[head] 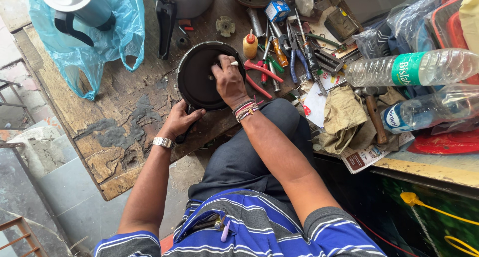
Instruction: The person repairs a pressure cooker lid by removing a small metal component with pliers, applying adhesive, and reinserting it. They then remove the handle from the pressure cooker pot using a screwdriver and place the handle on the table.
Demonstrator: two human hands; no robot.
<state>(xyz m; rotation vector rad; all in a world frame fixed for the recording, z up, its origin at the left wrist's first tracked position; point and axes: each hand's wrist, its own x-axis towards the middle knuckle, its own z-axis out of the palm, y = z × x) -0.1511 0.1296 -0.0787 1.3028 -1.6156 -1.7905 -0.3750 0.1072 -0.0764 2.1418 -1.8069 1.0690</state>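
Old, scratched wood is making up the bench [115, 107] in front of me, and it is sitting crooked across my view. I am sitting at it with my knee tucked under the edge.

I am working on a round black pressure cooker lid [199, 80], which is lying flat near the middle of the bench. My left hand [180, 121] is closing around the lid's black handle at the near edge, fingers wrapped snug. My right hand [228, 80] is resting on top of the lid with the fingers curled down, and a small white thing is poking out between them. I cannot tell what that white thing is.

Just beside the lid on the right, red-handled pliers [259, 75] are lying, and blue-handled pliers [294, 55] are lying a bit farther back among more tools. A small yellow bottle with a red cap [250, 45] is standing near the lid's far edge. A blue plastic bag [100, 52] is sitting at the back left with a steel pot [82, 5] inside it. Two clear water bottles [414, 70] are lying on their sides far to the right, well apart from the lid, with a crumpled tan rag [344, 115] lying near them.
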